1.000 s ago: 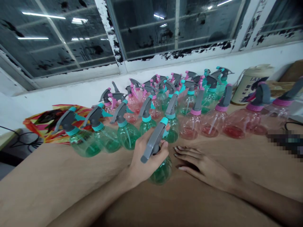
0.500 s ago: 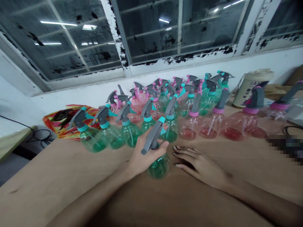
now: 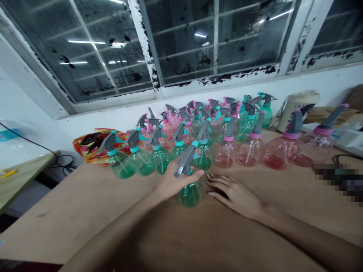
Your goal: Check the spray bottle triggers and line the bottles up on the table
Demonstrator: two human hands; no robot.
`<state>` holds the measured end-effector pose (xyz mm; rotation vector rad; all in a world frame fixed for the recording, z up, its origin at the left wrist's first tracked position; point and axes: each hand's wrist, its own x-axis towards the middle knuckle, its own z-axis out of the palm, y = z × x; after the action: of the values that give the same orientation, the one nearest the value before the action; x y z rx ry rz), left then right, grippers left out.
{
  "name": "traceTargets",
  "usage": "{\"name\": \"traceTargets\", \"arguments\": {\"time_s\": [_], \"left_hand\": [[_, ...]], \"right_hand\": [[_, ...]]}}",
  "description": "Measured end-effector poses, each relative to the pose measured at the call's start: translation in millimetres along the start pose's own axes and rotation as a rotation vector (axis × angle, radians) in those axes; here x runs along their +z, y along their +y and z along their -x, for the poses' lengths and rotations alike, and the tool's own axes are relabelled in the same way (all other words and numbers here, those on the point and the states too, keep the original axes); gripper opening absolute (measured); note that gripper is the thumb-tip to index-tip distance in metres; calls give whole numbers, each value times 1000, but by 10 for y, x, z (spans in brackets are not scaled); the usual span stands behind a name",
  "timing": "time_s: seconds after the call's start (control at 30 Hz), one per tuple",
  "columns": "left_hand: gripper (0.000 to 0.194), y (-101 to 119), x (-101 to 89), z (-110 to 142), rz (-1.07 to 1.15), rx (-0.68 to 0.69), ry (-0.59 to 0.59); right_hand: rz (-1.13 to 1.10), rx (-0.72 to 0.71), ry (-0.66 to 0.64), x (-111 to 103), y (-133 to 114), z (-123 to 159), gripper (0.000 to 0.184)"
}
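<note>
My left hand (image 3: 172, 180) is wrapped round the neck of a clear green spray bottle (image 3: 189, 195) with a grey and teal trigger head, standing on the table (image 3: 136, 230). To the right of that bottle my right hand (image 3: 234, 192) lies palm down on the tabletop, fingers stretched out and holding nothing. Behind both hands runs a front row of spray bottles. Green ones, such as the leftmost green bottle (image 3: 122, 166), fill its left part. Pink ones, such as the pink bottle (image 3: 280, 155), fill its right part. Coloured liquid sits low in them.
More pink and green spray bottles (image 3: 195, 121) crowd against the wall under the window (image 3: 187, 41). A red and orange plastic bag (image 3: 87, 149) lies at the back left. At the back right stands a cream container with printed letters (image 3: 297, 110). A black cable (image 3: 65, 164) hangs left of the table.
The camera view has shifted slightly. My left hand keeps its hold on the green spray bottle, and my right hand stays flat on the table.
</note>
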<state>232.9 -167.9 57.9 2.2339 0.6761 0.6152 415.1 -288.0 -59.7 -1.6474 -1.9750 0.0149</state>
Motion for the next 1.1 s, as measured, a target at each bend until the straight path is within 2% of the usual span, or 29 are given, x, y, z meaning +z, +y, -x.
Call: {"name": "traceTargets", "arguments": {"time_s": [0.23, 0.3, 0.43, 0.53, 0.67, 0.83, 0.93, 1.03, 1.1], "left_hand": [[64, -111, -3, 141, 19, 49, 50], [58, -143, 10, 216, 1, 45, 74], [30, -174, 8, 366, -24, 66, 99], [25, -196, -105, 499, -70, 69, 102], [29, -305, -476, 750, -135, 52, 123], [33, -604, -1204, 1088, -272, -56, 201], [34, -820, -1647, 1227, -287, -120, 175], [41, -1052, -1978, 1292, -256, -243, 254], [43, -1221, -2126, 1287, -179, -240, 373]], "right_hand": [[31, 8, -24, -36, -22, -1, 35], [40, 14, -25, -46, -30, -1, 35], [63, 15, -51, -53, -38, -3, 36], [109, 45, -96, -66, -75, -17, 37], [171, 96, -151, -125, -202, -70, 37], [173, 87, -162, -193, -439, -215, 37], [113, 61, -148, -182, -637, -389, 35], [41, 53, -138, -135, -903, -670, 33], [-28, 66, -143, -83, -1106, -915, 32]]}}
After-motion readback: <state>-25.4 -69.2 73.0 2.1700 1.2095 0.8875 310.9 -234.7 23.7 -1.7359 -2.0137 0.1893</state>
